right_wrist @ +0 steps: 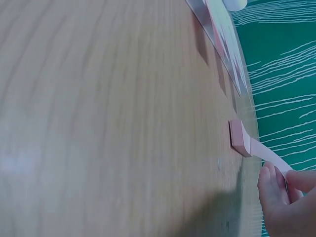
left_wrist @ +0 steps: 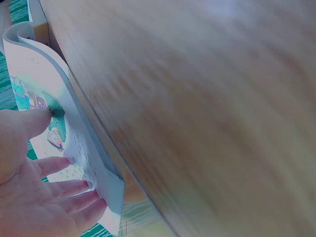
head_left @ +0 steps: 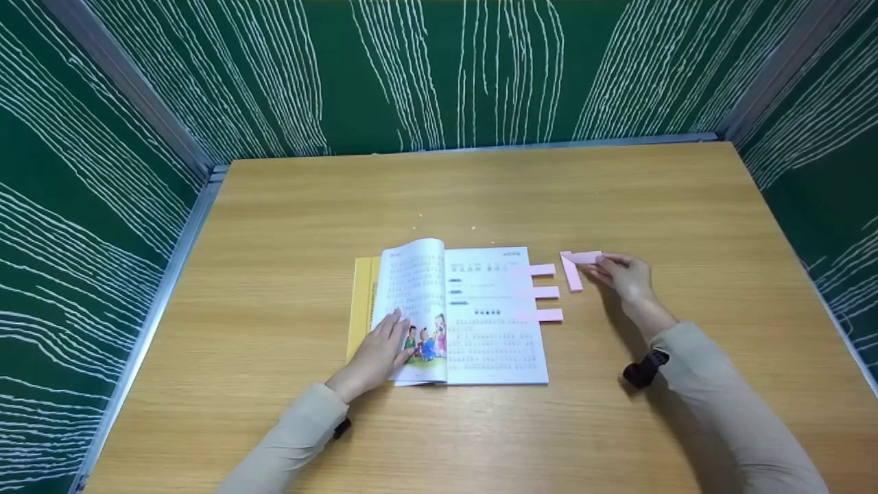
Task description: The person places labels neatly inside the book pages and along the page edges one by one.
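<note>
An open book with printed text and a coloured picture lies on the table. My left hand rests on its left page with the fingers extended, which the left wrist view shows beside the picture. The left pages bulge up near the spine. Three pink sticky tabs stick out past the right page's edge. To the right of the book lies a small pad of pink sticky notes. My right hand pinches the end of one pink strip, whose other end still meets the pad.
A yellow cover or second book shows under the book's left side. Small white scraps lie beyond the book on the wooden table. Green panels with white lines stand around the table's back and sides.
</note>
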`<state>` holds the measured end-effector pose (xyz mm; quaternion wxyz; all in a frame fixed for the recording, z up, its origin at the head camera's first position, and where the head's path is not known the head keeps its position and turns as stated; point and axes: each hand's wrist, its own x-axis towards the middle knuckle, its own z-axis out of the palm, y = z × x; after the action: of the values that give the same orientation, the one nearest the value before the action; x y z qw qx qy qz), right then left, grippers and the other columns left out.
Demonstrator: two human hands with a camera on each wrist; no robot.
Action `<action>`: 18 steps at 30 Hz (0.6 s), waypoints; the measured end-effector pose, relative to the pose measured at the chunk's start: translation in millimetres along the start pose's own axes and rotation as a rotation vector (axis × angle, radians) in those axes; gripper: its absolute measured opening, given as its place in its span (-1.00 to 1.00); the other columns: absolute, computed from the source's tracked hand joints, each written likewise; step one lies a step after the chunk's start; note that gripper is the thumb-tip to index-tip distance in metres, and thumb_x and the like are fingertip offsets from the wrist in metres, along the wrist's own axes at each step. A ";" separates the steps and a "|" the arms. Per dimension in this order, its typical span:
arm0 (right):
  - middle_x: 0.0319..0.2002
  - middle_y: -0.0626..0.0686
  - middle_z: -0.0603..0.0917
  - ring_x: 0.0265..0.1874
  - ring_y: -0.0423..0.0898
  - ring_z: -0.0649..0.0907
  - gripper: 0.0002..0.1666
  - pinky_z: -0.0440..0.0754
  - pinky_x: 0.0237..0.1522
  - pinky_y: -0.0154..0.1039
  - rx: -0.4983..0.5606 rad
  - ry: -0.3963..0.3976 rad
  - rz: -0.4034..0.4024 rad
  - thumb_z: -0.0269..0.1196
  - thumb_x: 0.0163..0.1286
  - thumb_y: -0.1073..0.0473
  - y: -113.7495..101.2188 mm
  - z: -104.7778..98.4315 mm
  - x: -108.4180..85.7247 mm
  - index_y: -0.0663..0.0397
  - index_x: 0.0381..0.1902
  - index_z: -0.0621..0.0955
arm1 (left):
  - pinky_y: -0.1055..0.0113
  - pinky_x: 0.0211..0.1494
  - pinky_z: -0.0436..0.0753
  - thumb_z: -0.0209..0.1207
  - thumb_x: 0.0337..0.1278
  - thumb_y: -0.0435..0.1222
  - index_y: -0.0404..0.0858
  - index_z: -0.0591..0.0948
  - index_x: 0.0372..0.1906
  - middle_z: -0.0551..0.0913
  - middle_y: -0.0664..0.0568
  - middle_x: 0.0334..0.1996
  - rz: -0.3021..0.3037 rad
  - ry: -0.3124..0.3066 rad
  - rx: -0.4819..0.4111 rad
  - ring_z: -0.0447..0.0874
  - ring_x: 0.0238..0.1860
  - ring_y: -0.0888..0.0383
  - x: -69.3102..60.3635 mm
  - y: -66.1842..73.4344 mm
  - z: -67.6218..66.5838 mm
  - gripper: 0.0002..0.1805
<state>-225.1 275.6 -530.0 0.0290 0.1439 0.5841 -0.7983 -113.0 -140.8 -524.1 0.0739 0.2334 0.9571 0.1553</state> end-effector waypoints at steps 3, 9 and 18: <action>-0.54 0.02 0.66 -0.49 -0.17 0.68 -0.95 0.60 -0.26 -0.36 0.050 0.007 0.008 0.24 0.11 0.35 9.6 -8.1 10.3 0.12 -0.47 0.58 | 0.02 0.30 0.11 -0.08 0.25 -0.14 -0.45 0.18 0.22 0.07 -0.37 0.27 -0.009 -0.005 -0.002 0.03 0.28 -0.20 1.3 -0.3 2.0 -0.43; -0.57 0.09 0.66 -0.51 -0.13 0.68 -0.95 0.62 -0.31 -0.35 0.190 0.050 0.034 0.19 0.14 0.40 21.7 -15.6 23.9 0.23 -0.41 0.52 | 0.03 0.31 0.09 -0.07 0.25 -0.15 -0.46 0.18 0.23 0.06 -0.36 0.27 -0.010 -0.008 0.005 0.02 0.28 -0.20 1.3 -0.2 2.4 -0.42; -0.55 0.09 0.65 -0.50 -0.11 0.68 -0.92 0.62 -0.30 -0.32 0.262 0.121 0.048 0.17 0.16 0.41 22.6 -16.7 26.4 0.24 -0.36 0.50 | 0.02 0.31 0.09 -0.08 0.24 -0.13 -0.45 0.18 0.23 0.06 -0.36 0.27 -0.017 -0.002 0.004 0.03 0.28 -0.19 1.3 0.0 2.4 -0.40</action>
<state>-242.3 287.4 -562.4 -0.0061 0.2083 0.4720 -0.8566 -113.7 -139.6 -526.4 0.0760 0.2254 0.9593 0.1523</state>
